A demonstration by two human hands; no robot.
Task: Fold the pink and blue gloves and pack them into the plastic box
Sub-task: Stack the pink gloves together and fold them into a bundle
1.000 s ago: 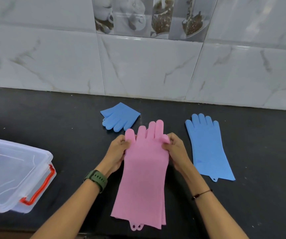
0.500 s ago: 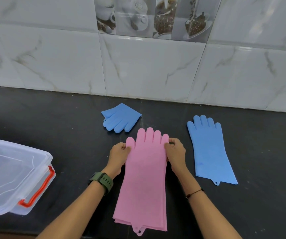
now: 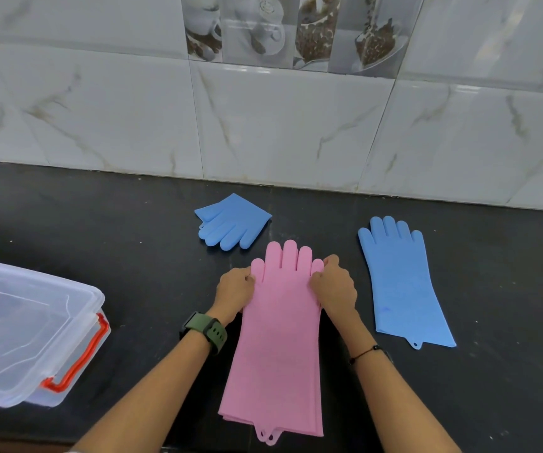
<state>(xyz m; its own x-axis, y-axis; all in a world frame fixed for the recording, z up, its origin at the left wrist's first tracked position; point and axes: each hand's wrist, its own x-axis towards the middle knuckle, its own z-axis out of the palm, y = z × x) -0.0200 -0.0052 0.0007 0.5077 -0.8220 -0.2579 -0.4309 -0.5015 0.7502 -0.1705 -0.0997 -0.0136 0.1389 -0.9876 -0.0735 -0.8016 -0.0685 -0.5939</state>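
At the far left of the dark surface sits the clear plastic box, lid on and its red-orange latch facing the person. Farther in, near the tiled wall, lies a folded blue glove. Next, the left hand pinches the left edge of the stacked pink gloves just below the thumb, its grip closed on the material. The pair lies flat, fingers toward the wall, cuffs and hanging tabs at the near edge. The right hand pinches the opposite edge in the same way. Well to the right, a second blue glove lies flat and unfolded. The gloves look like soft, rubbery silicone: light, floppy, probably a little grippy and springy, so a fold may want pressing down. Holding both edges at the finger end seems a sound place to carry that end over toward the cuffs.
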